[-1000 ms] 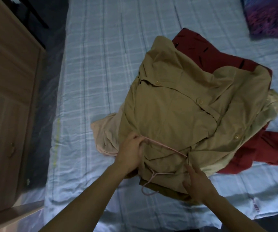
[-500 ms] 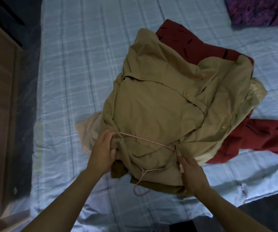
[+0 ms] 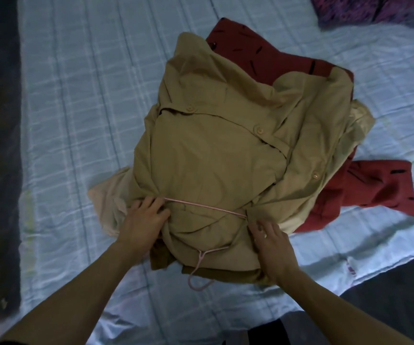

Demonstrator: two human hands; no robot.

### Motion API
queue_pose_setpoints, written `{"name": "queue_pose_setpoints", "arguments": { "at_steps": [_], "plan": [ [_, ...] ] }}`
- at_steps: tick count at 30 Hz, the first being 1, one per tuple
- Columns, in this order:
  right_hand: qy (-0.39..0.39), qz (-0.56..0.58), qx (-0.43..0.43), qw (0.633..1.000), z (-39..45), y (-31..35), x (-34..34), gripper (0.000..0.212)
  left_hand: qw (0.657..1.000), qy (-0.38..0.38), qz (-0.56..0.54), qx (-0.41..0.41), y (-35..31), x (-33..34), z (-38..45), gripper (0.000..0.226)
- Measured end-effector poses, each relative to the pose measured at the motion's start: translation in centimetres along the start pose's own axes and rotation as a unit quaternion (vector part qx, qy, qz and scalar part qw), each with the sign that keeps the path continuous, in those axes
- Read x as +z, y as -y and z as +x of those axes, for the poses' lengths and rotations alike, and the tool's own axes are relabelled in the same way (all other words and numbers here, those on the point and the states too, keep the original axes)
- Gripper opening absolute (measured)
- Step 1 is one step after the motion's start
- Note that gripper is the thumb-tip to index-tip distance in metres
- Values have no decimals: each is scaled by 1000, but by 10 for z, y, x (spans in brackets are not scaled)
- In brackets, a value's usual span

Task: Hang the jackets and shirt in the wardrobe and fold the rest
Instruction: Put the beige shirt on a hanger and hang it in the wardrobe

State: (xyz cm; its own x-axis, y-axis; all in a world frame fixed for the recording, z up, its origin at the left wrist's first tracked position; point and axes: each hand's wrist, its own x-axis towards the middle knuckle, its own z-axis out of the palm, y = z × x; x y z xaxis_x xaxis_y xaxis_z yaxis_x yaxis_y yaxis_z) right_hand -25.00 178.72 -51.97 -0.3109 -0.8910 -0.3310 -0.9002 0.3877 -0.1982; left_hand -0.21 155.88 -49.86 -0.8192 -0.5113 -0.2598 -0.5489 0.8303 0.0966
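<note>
A: Head view: khaki jacket (image 3: 225, 155) heaped on the checked bedsheet (image 3: 81, 100), over a red garment (image 3: 380, 190). Pink hanger (image 3: 202, 256) partly inside its collar end, hook lying on the sheet.

B: Hands?

A: Left hand (image 3: 142, 220) grips jacket cloth at the hanger's left end; right hand (image 3: 272, 242) pinches cloth at the right end.

B: Labels?

A: Small tag (image 3: 350, 268) at the sheet's edge, unreadable.

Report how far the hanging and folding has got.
Done: nothing visibly hung or folded. In hand: the left hand and right hand are working the pink hanger into the tan shirt on the bed. Left: hang it, then sort the red garment and pale garment beneath.
</note>
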Motion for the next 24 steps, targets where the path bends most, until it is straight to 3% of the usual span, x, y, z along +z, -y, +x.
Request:
{"name": "queue_pose_setpoints", "arguments": {
  "at_steps": [6,12,17,20,24],
  "plan": [
    [17,15,10,1000,4,-1,-2,67,998,-42,27,24,4,4,-6,18],
    [14,17,-2,1000,4,-6,1,60,999,-2,27,20,-1,3,0,23],
    [27,4,-12,1000,2,-11,-2,61,996,-35,41,76,3,-1,-3,14],
    [26,27,-9,999,0,-15,-7,62,992,-76,38,92,7,-11,-13,34],
    [50,49,-9,997,-2,-22,-19,67,992,-99,32,75,1,-41,-9,35]
  ]
}}
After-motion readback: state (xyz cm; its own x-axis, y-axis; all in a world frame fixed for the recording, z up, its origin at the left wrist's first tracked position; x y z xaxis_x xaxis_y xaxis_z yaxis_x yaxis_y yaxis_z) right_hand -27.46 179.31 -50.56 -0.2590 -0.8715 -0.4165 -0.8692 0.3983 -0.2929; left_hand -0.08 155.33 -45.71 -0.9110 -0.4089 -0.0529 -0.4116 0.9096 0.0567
